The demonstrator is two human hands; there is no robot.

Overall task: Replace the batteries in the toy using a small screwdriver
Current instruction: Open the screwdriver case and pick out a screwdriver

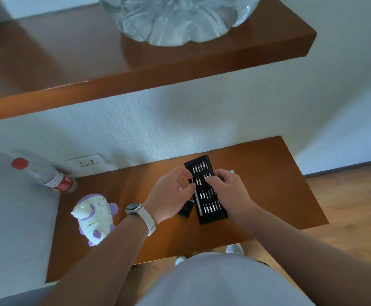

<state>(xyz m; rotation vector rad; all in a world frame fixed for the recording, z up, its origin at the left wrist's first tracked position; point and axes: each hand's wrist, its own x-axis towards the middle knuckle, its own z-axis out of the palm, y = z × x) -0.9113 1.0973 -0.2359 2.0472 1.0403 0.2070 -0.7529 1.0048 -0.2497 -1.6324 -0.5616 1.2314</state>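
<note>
1. Wooden table (279, 184), centre of the frame, carries all items.
2. Toy (95, 217), white and purple, lies lower left, well apart from both hands.
3. Black screwdriver case (213, 216), open, lies centre right with its bits exposed.
4. Left hand (171, 191): fingers curled at the case's left edge; what they hold cannot be told.
5. Right hand (228, 188): fingertips curled onto the bits; whether they pinch one cannot be told.

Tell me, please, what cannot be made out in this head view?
1. Head view: whether the right hand holds a bit; its own fingers cover that row of the bit case.
2. Head view: the bits' tip shapes, too small.
3. Head view: the dark item beside the bit case, mostly hidden by the left hand.
</note>
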